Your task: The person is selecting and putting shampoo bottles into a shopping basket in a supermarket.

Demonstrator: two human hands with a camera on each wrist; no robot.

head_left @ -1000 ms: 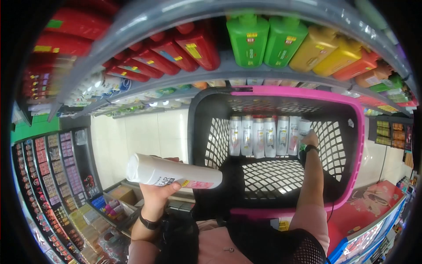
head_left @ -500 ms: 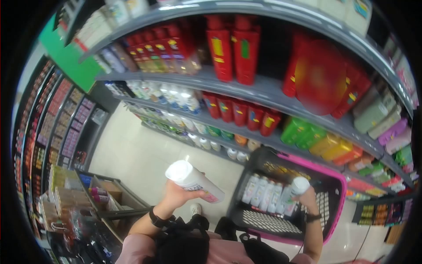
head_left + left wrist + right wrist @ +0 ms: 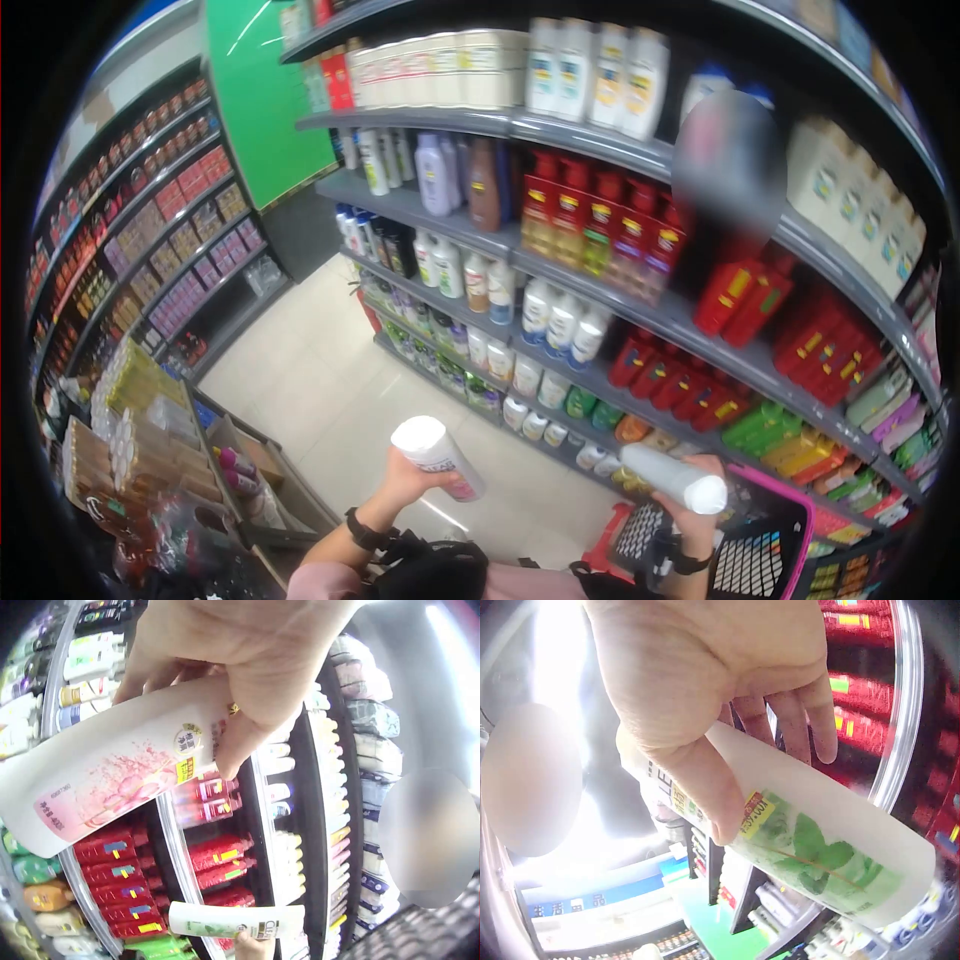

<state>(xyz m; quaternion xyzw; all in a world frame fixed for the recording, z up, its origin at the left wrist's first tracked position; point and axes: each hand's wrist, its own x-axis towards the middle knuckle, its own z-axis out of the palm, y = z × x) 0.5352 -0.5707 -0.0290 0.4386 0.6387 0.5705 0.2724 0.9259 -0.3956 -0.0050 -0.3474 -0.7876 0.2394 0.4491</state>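
In the head view the left hand (image 3: 407, 484) grips a white bottle (image 3: 438, 456), cap end up and tilted. Pink flowers show on that bottle (image 3: 127, 780) in the left wrist view, with the left thumb across its front. The right hand (image 3: 690, 507) holds a second white bottle (image 3: 660, 474) above the basket's near side, its cap toward the person. Green leaves and a yellow price sticker mark this bottle (image 3: 817, 855) in the right wrist view, where the right hand (image 3: 720, 682) wraps round it. The two bottles are apart.
A black basket with a pink rim (image 3: 800, 560) stands at the lower right, partly behind the right arm. Shelves of bottles (image 3: 600, 215) curve across the back and right. At the lower left is an open bin (image 3: 255, 455); pale floor (image 3: 330, 350) runs between.
The right hand has lifted its bottle up out of the basket. The left hand still grips its own bottle. The head view has swung up and left, showing more shelves.
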